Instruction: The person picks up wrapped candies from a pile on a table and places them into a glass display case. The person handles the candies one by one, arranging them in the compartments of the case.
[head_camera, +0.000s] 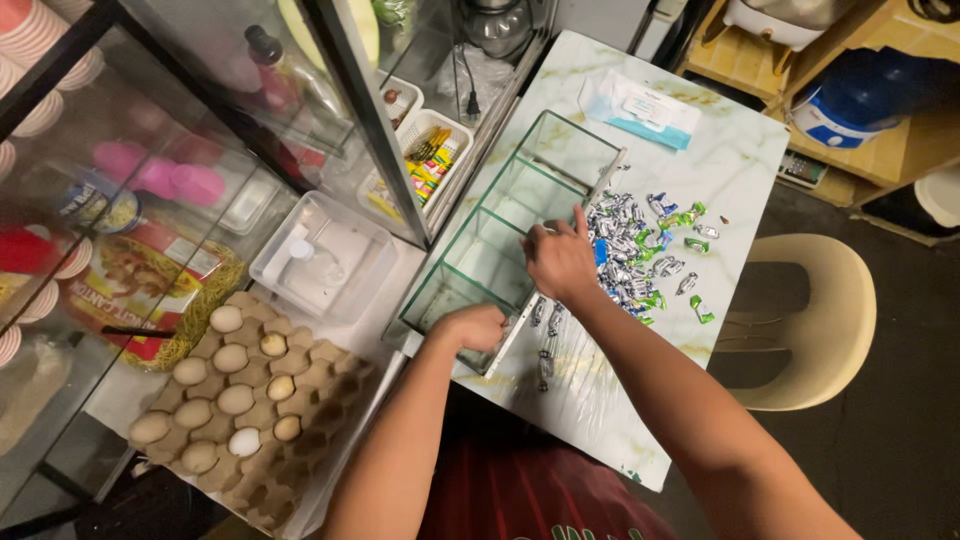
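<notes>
Red cloth at the near edge, worn by the person, then both bare forearms reaching away over the bench (700, 170), which has a pale marbled top.

Near left: brown pulp egg tray (250, 400), partly filled with tan eggs and one white egg. Just beyond it, a clear plastic tub (320, 255).

Left hand (472, 327) is curled into a fist at the near end of the glass box (500, 225), fingers together and clamped on its near rim. Box is clear, greenish at the edges, long and narrow, split by glass dividers into compartments, with a metal strip along its right side. It lies on the left part of the bench, running near-left to far-right, beside a glass display cabinet (150, 150).

Right hand (560, 262) sits palm down at the box's right edge, wrist bent, fingers loosely apart with tips pointing left over the rim. Whether it holds anything, cannot tell.

Just right of that hand: heap of wrapped candies (640, 250), silver, blue and green wrappers, a few strays near the box's near corner.

Far: white-and-blue flat packet (640, 108). Right, off the bench: beige plastic chair (820, 320).
</notes>
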